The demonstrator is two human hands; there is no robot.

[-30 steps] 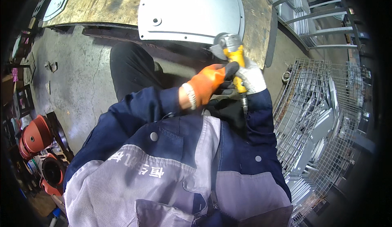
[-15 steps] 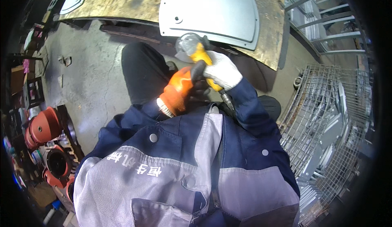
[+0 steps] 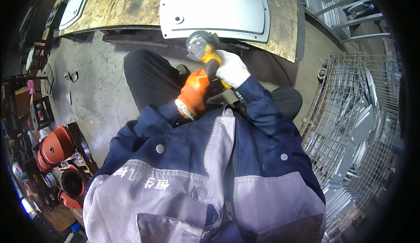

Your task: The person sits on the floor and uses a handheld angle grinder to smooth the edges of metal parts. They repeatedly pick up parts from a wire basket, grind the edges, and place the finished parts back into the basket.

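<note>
My right hand [image 3: 232,69], in a white glove, is closed around the yellow body of a hand-held angle grinder [image 3: 207,53]. The grinder's round grey head points away from me, just short of the workbench edge. My left hand [image 3: 195,89], in an orange glove, is closed against the grinder's near left side, by a dark piece that I cannot tell apart as handle or glove. Beyond the tool, a pale grey metal panel [image 3: 214,11] with rounded corners and small holes lies flat on the wooden workbench [image 3: 120,7]. The grinder and panel appear apart.
A second pale panel [image 3: 78,5] lies at the bench's far left. Wire mesh baskets [image 3: 334,107] of flat metal parts stand to the right, below a metal rack [image 3: 350,11]. Orange-red round housings [image 3: 57,144] sit at the left. My bent knees are under the bench edge.
The view has shifted slightly, so the bench and panel appear higher and further left. Both hands keep their hold on the grinder, which has turned a little.
</note>
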